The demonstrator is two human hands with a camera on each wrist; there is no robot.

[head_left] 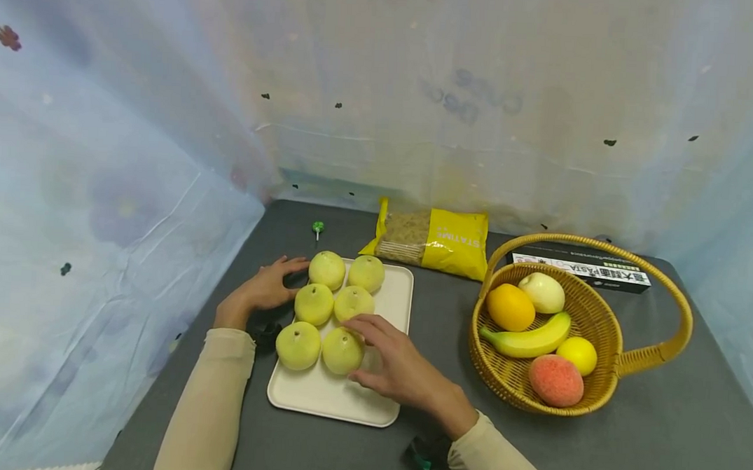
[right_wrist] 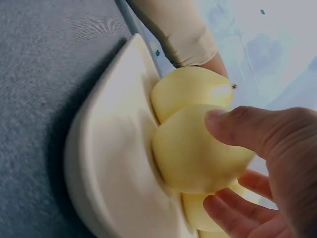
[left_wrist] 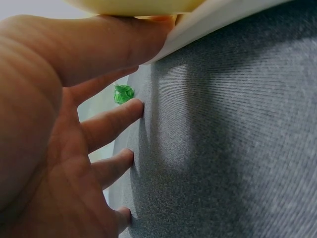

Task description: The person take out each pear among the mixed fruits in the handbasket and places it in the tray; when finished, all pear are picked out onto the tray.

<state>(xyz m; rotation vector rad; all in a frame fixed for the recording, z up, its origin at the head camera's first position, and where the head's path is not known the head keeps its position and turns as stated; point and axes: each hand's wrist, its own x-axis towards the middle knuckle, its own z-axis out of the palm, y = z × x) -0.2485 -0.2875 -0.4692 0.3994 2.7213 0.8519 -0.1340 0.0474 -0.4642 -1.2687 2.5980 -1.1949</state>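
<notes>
Several round yellow-green pears stand in two columns on a white tray (head_left: 402, 292). My right hand (head_left: 402, 366) holds the front right pear (head_left: 338, 356), its thumb on one side and fingers on the other. In the right wrist view this pear (right_wrist: 188, 153) sits on the tray. At the tray's left edge is my left hand (head_left: 265, 288), fingers spread with their tips on the grey table. Its thumb (left_wrist: 119, 42) lies at the tray rim, just under a pear (left_wrist: 138, 6) in the left wrist view.
A wicker basket (head_left: 484, 362) with a tall handle stands right of the tray, holding a banana, a peach and other fruit. Behind lie a yellow pasta bag (head_left: 455, 238) and a black pasta box (head_left: 627, 275). A green lollipop (head_left: 318, 227) lies behind the tray.
</notes>
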